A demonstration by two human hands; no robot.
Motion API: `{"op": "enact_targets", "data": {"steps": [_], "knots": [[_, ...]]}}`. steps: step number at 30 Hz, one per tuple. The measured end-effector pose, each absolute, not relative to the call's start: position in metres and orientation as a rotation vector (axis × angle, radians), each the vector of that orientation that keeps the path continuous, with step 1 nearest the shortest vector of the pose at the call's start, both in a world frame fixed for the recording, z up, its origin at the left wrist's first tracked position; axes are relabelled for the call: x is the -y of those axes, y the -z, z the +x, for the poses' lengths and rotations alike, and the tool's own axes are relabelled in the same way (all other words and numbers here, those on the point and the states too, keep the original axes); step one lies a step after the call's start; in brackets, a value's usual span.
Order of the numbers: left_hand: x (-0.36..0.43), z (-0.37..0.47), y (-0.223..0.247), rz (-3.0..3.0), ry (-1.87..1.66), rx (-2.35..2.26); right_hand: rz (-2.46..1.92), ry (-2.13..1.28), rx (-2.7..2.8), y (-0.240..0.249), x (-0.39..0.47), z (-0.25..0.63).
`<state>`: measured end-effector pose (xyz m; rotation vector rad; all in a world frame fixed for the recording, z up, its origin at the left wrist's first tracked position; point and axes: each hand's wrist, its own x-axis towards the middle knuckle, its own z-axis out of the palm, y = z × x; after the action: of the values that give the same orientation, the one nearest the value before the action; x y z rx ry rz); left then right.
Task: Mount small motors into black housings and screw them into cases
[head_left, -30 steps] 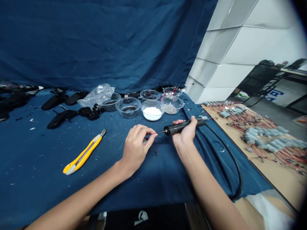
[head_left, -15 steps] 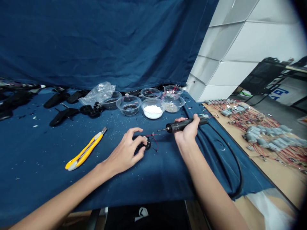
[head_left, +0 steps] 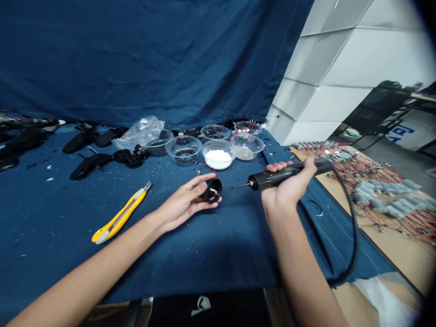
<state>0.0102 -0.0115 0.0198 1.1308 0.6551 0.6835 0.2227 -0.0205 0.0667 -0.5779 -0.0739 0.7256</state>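
Observation:
Between the thumb and fingers of my left hand [head_left: 185, 200] is a round black plastic housing [head_left: 213, 190], its hollow side turned toward the right. Thin red and dark wires stick up from it. My right hand [head_left: 284, 188] is wrapped around a black electric screwdriver [head_left: 272, 178], whose thin bit points left at the housing with a gap between them. A dark cable loops down from the screwdriver's back end. A yellow utility knife [head_left: 121, 215] lies on the blue cloth to the left of my left hand.
Several clear plastic bowls stand at the back, one with white bits [head_left: 218, 156], another with small screws or grains [head_left: 245, 150]. Black plastic parts [head_left: 90, 164] and a clear bag [head_left: 139, 131] lie back left. Grey motors with red wires [head_left: 381, 193] cover a board at right.
My left hand has lifted the black housing off the cloth and turned it so its hollow side shows. My right hand has moved right with the screwdriver.

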Motion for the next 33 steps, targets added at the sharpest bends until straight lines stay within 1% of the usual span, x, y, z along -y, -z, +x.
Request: {"op": "enact_targets", "data": {"steps": [2, 6, 14, 24, 33], "knots": [[0.016, 0.012, -0.022, 0.926, -0.683, -0.566, -0.569, -0.627, 0.168, -0.074, 0.028, 0.218], [0.021, 0.013, -0.022, 0.803, -0.688, -0.480, -0.584, -0.503, 0.313, -0.081, 0.038, 0.200], [0.030, 0.017, -0.025, 0.766, -0.669, -0.450, -0.605, -0.427, 0.454, -0.076, 0.040, 0.182], [0.039, 0.021, -0.028, 0.726, -0.766, -0.477, -0.577, -0.283, 0.536, -0.078, 0.044, 0.170], [0.039, 0.022, -0.028, 0.694, -0.791, -0.460, -0.601, -0.280, 0.664, -0.077, 0.051, 0.165]]}}
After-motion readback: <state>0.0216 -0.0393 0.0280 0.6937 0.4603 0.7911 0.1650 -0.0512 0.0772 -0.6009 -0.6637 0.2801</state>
